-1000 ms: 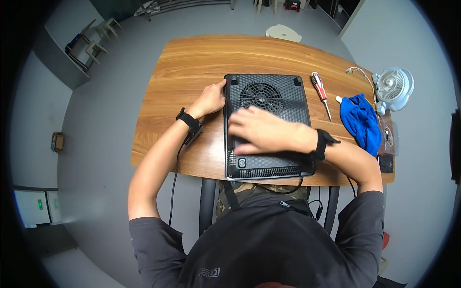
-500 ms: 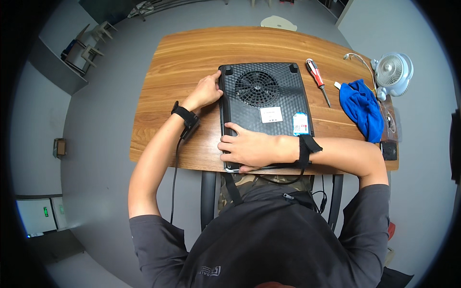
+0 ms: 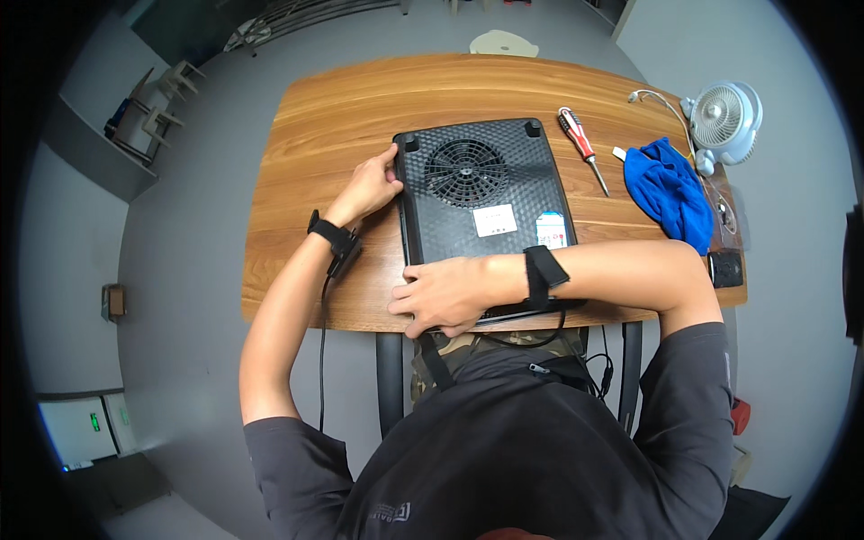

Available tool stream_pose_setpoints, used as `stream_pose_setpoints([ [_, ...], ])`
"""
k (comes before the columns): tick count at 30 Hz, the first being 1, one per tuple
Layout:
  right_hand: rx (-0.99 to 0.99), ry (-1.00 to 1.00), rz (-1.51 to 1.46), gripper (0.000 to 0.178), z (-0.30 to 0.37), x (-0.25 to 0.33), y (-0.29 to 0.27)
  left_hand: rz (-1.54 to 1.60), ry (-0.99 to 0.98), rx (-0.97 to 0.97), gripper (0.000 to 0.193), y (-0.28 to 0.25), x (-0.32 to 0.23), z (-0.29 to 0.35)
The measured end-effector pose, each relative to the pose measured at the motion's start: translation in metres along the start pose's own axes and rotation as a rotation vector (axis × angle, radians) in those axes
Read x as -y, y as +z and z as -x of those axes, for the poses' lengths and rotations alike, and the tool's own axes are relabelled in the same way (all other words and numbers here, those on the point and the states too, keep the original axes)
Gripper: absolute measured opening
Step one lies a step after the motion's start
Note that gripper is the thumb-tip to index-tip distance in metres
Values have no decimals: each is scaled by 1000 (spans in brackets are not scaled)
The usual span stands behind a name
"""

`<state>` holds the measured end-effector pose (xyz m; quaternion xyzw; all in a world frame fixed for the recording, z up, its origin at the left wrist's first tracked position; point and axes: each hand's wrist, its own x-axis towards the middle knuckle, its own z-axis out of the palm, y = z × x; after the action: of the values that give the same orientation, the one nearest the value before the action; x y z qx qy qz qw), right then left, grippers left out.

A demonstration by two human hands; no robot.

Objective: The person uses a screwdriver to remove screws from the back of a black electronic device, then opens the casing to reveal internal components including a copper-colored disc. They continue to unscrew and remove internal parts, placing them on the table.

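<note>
A black induction cooktop lies bottom up near the table's front edge, its textured underside showing a round fan grille, two feet at the far corners and two labels. My left hand is closed on its left edge near the far-left corner, thumb and fingers bent against the side. Reaching across the near part, my right hand curls its fingers over the near-left corner; what lies under that palm is hidden. Black straps with a cable circle both wrists.
A red-and-black handled screwdriver lies right of the cooktop. Farther right are a crumpled blue cloth, a small white fan with a cable, and a dark object by my right elbow. A pale stool stands beyond the wooden table.
My right hand has slid left and nearer to me, onto the cooktop's near-left corner. The left hand keeps its place on the left edge. The whole view has shifted slightly.
</note>
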<state>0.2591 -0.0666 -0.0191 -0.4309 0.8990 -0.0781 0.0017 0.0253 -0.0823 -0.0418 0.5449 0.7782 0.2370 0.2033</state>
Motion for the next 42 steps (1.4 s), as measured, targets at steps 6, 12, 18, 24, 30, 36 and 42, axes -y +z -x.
stream_pose_setpoints([
  [6,144,-78,52,50,-22,5,-11,20,-49,37,79,-6,-7,3],
  [12,244,-66,-34,47,-31,6,-11,89,-61,55,81,-5,4,4],
  [18,212,-48,-107,48,-24,8,-17,214,-93,14,57,-3,5,5],
  [24,289,-19,-129,56,-27,9,-45,293,-105,15,22,8,18,1],
  [30,237,-63,-130,47,-23,9,-48,301,-175,11,8,1,7,2],
  [36,215,-48,-62,30,-23,0,-33,524,-469,217,42,-19,-35,-7],
  [42,102,31,-199,28,-21,-6,-27,454,-428,243,71,-18,-61,-9],
])
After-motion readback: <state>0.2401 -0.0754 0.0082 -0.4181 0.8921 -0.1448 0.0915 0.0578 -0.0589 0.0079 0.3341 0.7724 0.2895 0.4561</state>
